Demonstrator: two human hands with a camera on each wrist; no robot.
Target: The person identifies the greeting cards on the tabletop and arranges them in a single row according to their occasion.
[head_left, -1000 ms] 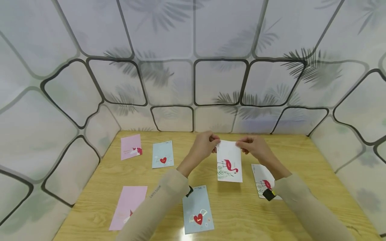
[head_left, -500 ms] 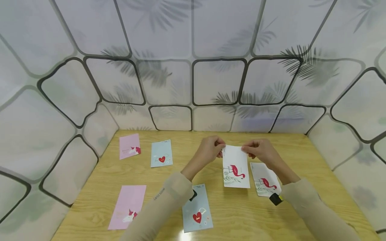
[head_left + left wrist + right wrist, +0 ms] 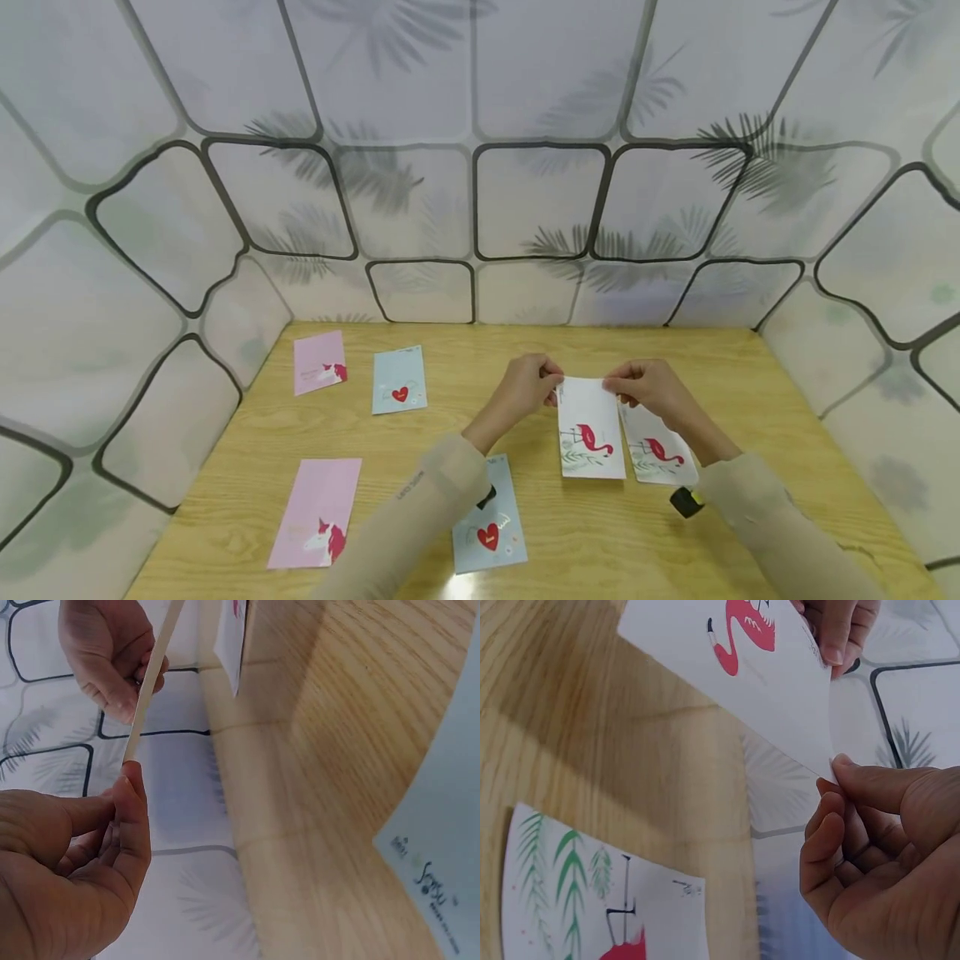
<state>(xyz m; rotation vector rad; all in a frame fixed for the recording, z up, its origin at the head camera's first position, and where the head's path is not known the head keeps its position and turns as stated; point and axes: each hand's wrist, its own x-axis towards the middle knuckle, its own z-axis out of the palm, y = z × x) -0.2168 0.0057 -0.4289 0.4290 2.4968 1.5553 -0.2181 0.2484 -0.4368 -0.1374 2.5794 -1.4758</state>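
Observation:
A white card with a red flamingo and green leaves point(image 3: 591, 417) is stretched between both hands, its upper edge raised off the table. My left hand point(image 3: 523, 386) pinches the upper left corner between thumb and fingers. At the opposite corner my right hand point(image 3: 651, 390) pinches it the same way. In the right wrist view the card point(image 3: 772, 697) slopes between the two pinching hands. Seen from the left wrist it is nearly edge-on, a thin strip point(image 3: 154, 671). Beside it on the table lies a second flamingo card point(image 3: 660, 454), partly hidden behind the right hand.
Two pale blue heart cards lie on the wooden table point(image 3: 615, 550), one farther back point(image 3: 399, 379) and one near the front point(image 3: 491, 517), partly under the left forearm. At the left are two pink unicorn cards, one far point(image 3: 318, 362) and one near point(image 3: 315, 512). A patterned curtain point(image 3: 540, 200) encloses the table.
Both hands have moved toward me and to the right, lowering the held flamingo card closer to the table beside the second flamingo card. The other cards have stayed where they lie.

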